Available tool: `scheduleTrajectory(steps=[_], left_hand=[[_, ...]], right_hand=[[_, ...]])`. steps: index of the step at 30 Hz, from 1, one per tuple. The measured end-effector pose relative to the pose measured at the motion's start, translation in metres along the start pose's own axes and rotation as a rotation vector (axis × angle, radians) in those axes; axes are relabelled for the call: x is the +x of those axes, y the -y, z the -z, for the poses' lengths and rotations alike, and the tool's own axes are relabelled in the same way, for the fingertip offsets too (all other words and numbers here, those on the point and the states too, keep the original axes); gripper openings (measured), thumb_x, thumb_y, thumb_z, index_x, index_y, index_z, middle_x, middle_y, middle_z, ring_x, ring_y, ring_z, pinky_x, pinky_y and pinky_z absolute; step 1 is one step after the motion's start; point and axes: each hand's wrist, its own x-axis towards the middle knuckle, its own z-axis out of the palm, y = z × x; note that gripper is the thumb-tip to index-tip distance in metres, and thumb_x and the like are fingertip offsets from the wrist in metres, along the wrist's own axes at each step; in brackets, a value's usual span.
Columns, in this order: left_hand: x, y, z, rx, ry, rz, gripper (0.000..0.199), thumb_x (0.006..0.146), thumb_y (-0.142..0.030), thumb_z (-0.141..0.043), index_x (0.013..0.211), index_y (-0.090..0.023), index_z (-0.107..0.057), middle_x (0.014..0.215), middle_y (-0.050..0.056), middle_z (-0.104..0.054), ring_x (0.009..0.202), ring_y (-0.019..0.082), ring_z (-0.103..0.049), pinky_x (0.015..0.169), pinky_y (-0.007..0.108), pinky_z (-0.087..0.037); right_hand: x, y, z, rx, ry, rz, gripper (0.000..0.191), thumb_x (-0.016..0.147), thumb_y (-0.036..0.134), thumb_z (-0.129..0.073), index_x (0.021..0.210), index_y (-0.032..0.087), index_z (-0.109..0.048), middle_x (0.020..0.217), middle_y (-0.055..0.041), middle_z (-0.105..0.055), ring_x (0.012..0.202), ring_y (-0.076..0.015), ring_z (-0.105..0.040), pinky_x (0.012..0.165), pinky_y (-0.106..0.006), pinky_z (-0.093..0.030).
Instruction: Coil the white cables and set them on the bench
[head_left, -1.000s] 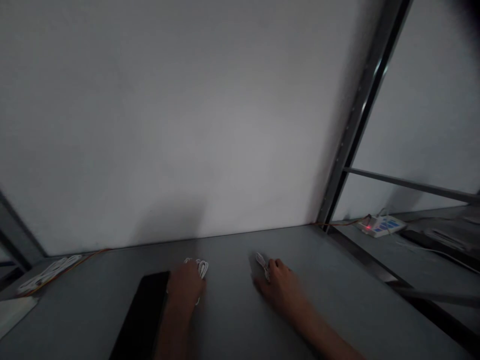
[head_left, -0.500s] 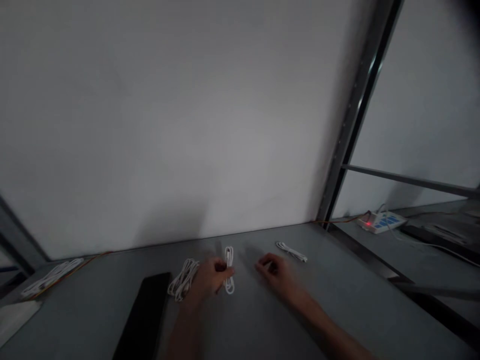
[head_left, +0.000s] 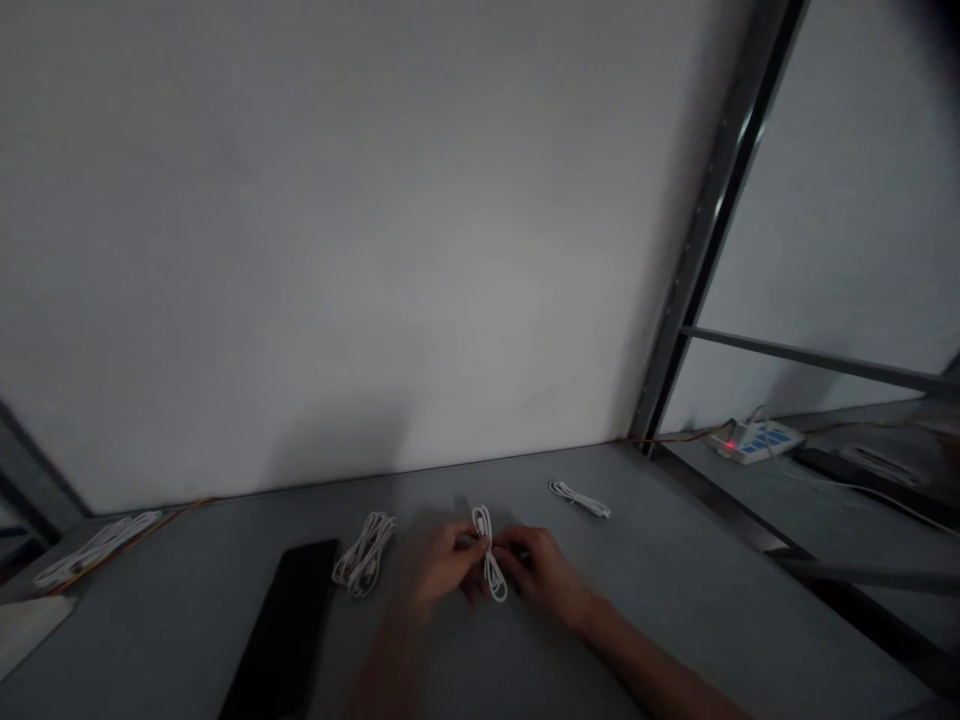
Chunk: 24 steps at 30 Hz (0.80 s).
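As left hand [head_left: 444, 563] and right hand [head_left: 538, 568] pinch the looped cable [head_left: 489, 553], it sits between them over the table [head_left: 675, 600].
Grips narrow mid-cable; a slack grip could spill the loops.

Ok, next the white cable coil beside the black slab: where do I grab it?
Pinch the white cable coil across its middle from above, coming in from the right: the black slab lies on its left, and the loops lie flat and bunched.
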Motion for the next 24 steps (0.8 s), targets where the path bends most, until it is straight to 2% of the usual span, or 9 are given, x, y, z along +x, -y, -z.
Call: scheduleTrajectory(steps=[4,11,15,17,20,22,24], left_hand=[[0.002,-0.002,-0.001,-0.072,0.102,0.04,0.037,0.071,-0.054,-0.063,0.081,-0.019,-0.059,0.05,-0.002,-0.061,0.037,0.013,-0.054,0.035,0.02,-0.038],[0.001,-0.005,-0.003,0.003,0.096,0.061,0.033,0.075,-0.051,-0.057,0.084,-0.02,-0.054,0.052,-0.005,-0.055,0.04,0.012,-0.05,0.037,0.022,-0.037],[-0.003,-0.011,-0.004,0.019,0.108,0.055,0.029,0.077,-0.048,-0.056,0.083,-0.02,-0.055,0.05,-0.005,-0.053,0.038,0.012,-0.046,0.039,0.023,-0.035],[-0.004,-0.013,-0.004,-0.03,0.091,0.118,0.024,0.077,-0.044,-0.058,0.081,-0.019,-0.058,0.049,-0.005,-0.053,0.04,0.011,-0.045,0.041,0.023,-0.033],[-0.003,-0.013,-0.004,-0.189,0.076,0.246,0.018,0.074,-0.033,-0.06,0.065,-0.017,-0.059,0.051,-0.004,-0.052,0.045,0.01,-0.045,0.044,0.022,-0.03],[-0.002,-0.013,-0.003,-0.284,0.055,0.284,0.018,0.072,-0.026,-0.061,0.057,-0.017,-0.056,0.053,-0.004,-0.052,0.05,0.009,-0.046,0.046,0.02,-0.031],[-0.003,-0.014,-0.002,-0.313,0.044,0.274,0.018,0.071,-0.025,-0.062,0.057,-0.016,-0.056,0.053,-0.004,-0.052,0.051,0.008,-0.047,0.047,0.02,-0.032]], right_hand=[[0.0,-0.003,-0.003,0.069,-0.001,-0.071,0.031,0.088,0.032,-0.046,0.066,0.016,-0.058,0.058,-0.0003,-0.055,0.055,-0.0123,-0.048,0.054,-0.023,-0.037],[0.003,-0.009,-0.007,0.333,0.06,-0.22,0.03,0.083,0.043,-0.051,0.067,0.018,-0.049,0.052,0.0029,-0.049,0.045,-0.01,-0.044,0.044,-0.021,-0.035],[0.003,-0.009,-0.007,0.333,0.067,-0.25,0.027,0.083,0.04,-0.05,0.066,0.019,-0.047,0.051,0.0035,-0.048,0.043,-0.0098,-0.043,0.043,-0.021,-0.036],[0.001,-0.006,-0.003,0.19,0.025,-0.125,0.022,0.083,0.031,-0.051,0.066,0.019,-0.047,0.055,0.0024,-0.05,0.048,-0.0103,-0.045,0.047,-0.021,-0.038],[-0.003,0.001,0.005,-0.18,-0.006,0.257,0.014,0.086,0.018,-0.048,0.073,0.017,-0.053,0.067,-0.0027,-0.058,0.059,-0.0128,-0.051,0.056,-0.023,-0.041],[-0.006,0.005,0.01,-0.385,-0.01,0.476,0.016,0.09,0.014,-0.042,0.084,0.015,-0.057,0.077,-0.0073,-0.062,0.066,-0.0153,-0.054,0.06,-0.025,-0.041],[-0.007,0.007,0.012,-0.472,-0.036,0.549,0.02,0.092,0.013,-0.039,0.091,0.014,-0.059,0.081,-0.0097,-0.063,0.069,-0.0166,-0.056,0.061,-0.026,-0.042]])
